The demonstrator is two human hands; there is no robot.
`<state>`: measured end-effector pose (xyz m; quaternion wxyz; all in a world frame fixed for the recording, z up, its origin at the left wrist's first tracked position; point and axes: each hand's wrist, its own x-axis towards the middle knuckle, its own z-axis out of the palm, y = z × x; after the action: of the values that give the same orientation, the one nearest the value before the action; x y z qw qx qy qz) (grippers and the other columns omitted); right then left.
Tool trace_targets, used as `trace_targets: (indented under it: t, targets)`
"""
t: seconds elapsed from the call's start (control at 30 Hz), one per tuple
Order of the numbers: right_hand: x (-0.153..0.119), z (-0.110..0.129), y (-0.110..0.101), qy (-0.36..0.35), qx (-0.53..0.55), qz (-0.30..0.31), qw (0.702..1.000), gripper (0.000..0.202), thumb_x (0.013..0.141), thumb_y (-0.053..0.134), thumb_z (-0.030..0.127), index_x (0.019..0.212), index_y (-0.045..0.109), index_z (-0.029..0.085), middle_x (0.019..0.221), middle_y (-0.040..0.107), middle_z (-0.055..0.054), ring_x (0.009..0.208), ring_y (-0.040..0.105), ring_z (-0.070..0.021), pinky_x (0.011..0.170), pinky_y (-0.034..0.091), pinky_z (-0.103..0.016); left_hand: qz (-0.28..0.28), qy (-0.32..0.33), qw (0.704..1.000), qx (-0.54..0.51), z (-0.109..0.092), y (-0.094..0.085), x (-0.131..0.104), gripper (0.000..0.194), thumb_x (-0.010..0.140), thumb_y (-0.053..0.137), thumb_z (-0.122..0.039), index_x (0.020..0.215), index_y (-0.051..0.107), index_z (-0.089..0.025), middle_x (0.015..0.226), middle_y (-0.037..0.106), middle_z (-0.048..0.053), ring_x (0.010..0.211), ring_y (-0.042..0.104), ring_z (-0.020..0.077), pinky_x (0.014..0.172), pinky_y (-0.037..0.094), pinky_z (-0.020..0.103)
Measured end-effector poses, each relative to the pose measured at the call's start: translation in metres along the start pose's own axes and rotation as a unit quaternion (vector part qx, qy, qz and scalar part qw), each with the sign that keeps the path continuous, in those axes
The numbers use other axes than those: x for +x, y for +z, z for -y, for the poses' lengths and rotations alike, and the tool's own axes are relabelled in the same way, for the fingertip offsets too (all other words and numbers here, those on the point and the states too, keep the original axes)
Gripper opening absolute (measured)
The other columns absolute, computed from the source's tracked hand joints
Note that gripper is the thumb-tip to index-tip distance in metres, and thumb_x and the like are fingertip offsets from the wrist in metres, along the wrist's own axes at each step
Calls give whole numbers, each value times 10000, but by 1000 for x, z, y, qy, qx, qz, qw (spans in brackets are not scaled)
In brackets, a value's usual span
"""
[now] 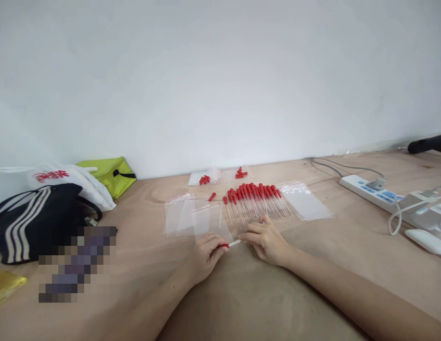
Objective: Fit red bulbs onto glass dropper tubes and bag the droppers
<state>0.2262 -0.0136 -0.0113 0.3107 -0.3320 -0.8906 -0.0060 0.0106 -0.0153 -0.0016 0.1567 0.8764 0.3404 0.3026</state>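
Dropper [235,243] held crosswise between left hand [208,253] and right hand [266,241]

Through the head camera I see the dropper at the gap between the two hands, so neither is clearly nearer: each has an end. Its long axis runs mostly left to right, the right end angled slightly away from the wearer. The left hand is closed on the red bulb [224,245], thumb and fingers pinching it. On the right I see bent fingers closed over the clear tube's other end; their exact contact is hidden from me. The short stretch of tube between them is what I read as deciding the alignment: bulb on the left, clear part on the right, nearly in line.

Just beyond the hands I have a row of droppers [251,190] lying side by side, red ends pointing to the wall [220,85]. Overlapping clear bags [208,220] lie left of the row, another clear bag [307,203] right of it. One loose red piece [212,196] sits near the row's left end, with small red heaps [204,180] farther back.

All of this rests on a brownish desk [241,308] pushed against the pale wall. Far left I make out a striped black bag [46,218] and a lime-green bag [122,175]; to the right, a white power strip [362,189] with its cables.
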Motion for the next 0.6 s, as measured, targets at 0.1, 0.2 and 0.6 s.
trace_targets:
  t: [0.1,0.2,0.6]
  targets:
    - [0,3,0,8,-22,-7,1000,233,768,404,87,779,613,191,695,581,-10,617,456,-112,641,180,-298,-5,7,1000,22,2,1,0,184,856,444,-255,773,592,-184,699,633,23,680,572,156,647,434,272]
    - [0,6,1,18,-37,-12,999,213,761,416,97,777,610,183,696,580,-9,610,447,-108,629,168,-300,-18,22,998,53,3,1,0,191,858,442,-267,759,581,-181,682,633,14,665,564,154,673,409,292]
    - [-1,20,9,75,47,4,996,207,816,386,150,736,576,167,664,573,2,596,435,-102,647,175,-286,-32,57,995,70,-2,5,-1,133,833,460,-216,738,545,-179,659,607,-3,656,555,137,837,339,356]
